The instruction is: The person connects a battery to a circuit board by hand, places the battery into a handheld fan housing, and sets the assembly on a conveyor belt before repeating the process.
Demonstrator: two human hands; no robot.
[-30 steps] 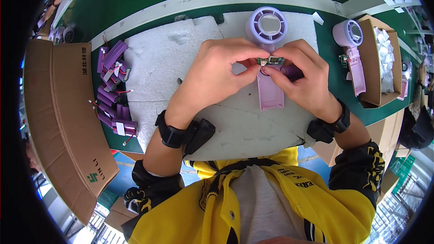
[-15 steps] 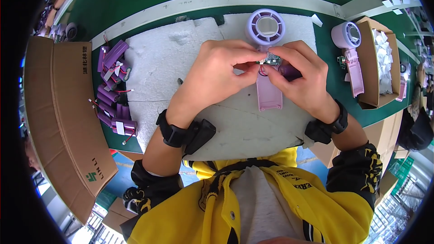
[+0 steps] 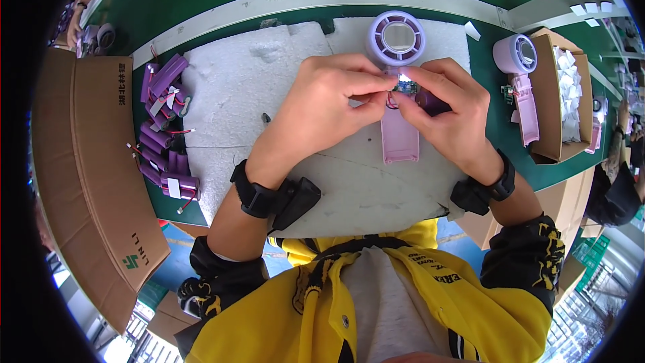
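A small green circuit board (image 3: 405,85) is pinched between my two hands, over the handle of a lilac handheld fan. My left hand (image 3: 336,94) has thumb and index finger closed at the board's left end, where thin wires run down. My right hand (image 3: 451,111) grips the right end with thumb and index finger; a dark purple battery cell (image 3: 430,102) is tucked under its fingers. The fan's round head (image 3: 396,38) lies just beyond my fingertips. Its open pink handle shell (image 3: 400,138) extends toward me on the foam sheet (image 3: 235,87).
Purple battery cells (image 3: 164,94) with wires are heaped left of the foam, beside a large cardboard box (image 3: 101,181). At right, a second lilac fan (image 3: 516,54) with an open handle lies by a carton (image 3: 547,94) of white paper pieces. A metal rail (image 3: 282,5) crosses behind.
The circuit board has tilted between my fingers, and a bright glint now shows at its top. Both hands stay in nearly the same place; the whole view has shifted slightly.
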